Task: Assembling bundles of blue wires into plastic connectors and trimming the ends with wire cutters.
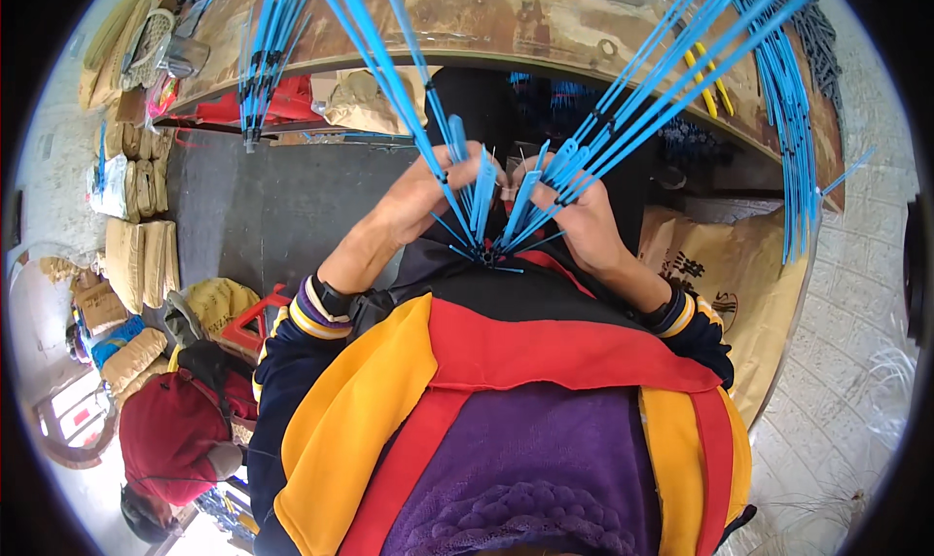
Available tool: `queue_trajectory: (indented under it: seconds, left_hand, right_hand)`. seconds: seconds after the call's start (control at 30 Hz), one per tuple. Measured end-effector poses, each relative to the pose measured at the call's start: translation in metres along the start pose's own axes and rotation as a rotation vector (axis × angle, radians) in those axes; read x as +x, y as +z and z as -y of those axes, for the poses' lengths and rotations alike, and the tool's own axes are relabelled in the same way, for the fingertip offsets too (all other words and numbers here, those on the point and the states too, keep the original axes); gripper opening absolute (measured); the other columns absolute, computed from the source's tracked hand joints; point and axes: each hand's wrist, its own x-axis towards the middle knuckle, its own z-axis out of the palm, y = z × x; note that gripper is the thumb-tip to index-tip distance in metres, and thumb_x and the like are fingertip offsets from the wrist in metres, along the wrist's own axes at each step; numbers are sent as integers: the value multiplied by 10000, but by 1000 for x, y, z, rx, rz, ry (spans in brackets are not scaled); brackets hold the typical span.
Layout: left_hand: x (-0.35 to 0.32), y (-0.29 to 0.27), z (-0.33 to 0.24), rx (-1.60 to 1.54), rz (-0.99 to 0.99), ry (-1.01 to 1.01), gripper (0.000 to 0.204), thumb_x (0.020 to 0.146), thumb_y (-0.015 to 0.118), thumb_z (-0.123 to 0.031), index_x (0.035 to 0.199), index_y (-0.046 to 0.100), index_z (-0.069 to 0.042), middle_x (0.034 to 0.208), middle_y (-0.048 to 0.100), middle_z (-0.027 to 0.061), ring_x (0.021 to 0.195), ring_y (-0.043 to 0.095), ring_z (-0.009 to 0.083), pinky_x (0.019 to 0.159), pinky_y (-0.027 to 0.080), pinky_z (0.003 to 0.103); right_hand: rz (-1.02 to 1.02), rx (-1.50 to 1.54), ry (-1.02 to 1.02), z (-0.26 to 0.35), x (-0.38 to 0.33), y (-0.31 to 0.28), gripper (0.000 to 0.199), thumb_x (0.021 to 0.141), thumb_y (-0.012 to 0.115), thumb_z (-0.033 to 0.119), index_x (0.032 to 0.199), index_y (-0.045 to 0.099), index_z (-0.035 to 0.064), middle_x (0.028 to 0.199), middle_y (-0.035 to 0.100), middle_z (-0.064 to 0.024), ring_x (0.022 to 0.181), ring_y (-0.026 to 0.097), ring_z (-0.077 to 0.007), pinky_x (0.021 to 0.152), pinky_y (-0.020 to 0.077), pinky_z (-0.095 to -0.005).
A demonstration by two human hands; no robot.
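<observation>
A blue umbrella frame (484, 202) stands between my hands, its thin ribs fanning up and outward from a small dark hub (486, 255) close to my lap. My left hand (420, 198) is closed around ribs on the left side, thumb and fingers pinched near the middle. On the other side my right hand (587, 222) pinches more ribs, its fingertips close to those of the left. A fine wire-like strand shows at the fingertips of each hand; its hold is too small to make out. Black joints dot the long ribs, which reach over the table edge.
A worn wooden table (467, 21) curves across the front. Bundles of blue ribs lie on it at left (263, 60) and right (783, 118), with yellow-handled pliers (713, 79) nearby. Brown packages (141, 264) are stacked at left, near another person in a dark red top (175, 425).
</observation>
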Motion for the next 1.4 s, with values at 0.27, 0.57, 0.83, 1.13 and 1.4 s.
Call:
queue_trajectory:
  seconds: [0.27,0.57,0.83,1.13,1.4]
  left_hand:
    - [-13,16,-21,290,68,-20,180,856,706,-104,1004,643,-22,914,648,36,853,609,95,771,484,258]
    - [13,19,-9,492,33,7,175,786,685,-76,949,654,-21,842,655,23,799,610,84,735,472,243]
    - [31,4,-17,346,53,-114,202,760,692,-129,903,632,-1,925,643,78,835,628,152,800,484,290]
    - [48,-25,-12,158,84,-90,243,737,705,-200,848,621,-1,909,646,129,887,641,218,832,502,339]
    - [48,-32,-5,165,47,-125,237,735,707,-203,842,614,-13,978,639,131,894,635,212,819,511,340]
  right_hand:
    - [24,-32,43,15,0,1,232,947,601,133,1131,574,-6,1004,625,-55,913,613,-137,829,504,-294]
    - [-126,-57,-19,7,-15,3,263,935,639,142,1164,569,34,1063,598,-11,960,563,-84,850,463,-253]
    - [437,-1035,-324,91,6,-67,424,861,661,144,1253,553,25,1136,623,-114,1016,626,-234,918,478,-342]
    - [80,-1894,-927,201,209,-231,203,735,602,43,932,632,76,953,634,-65,945,598,-266,803,510,-361]
    - [391,-2047,-897,205,224,-251,182,740,607,58,920,614,89,944,609,-35,933,592,-233,782,512,-327]
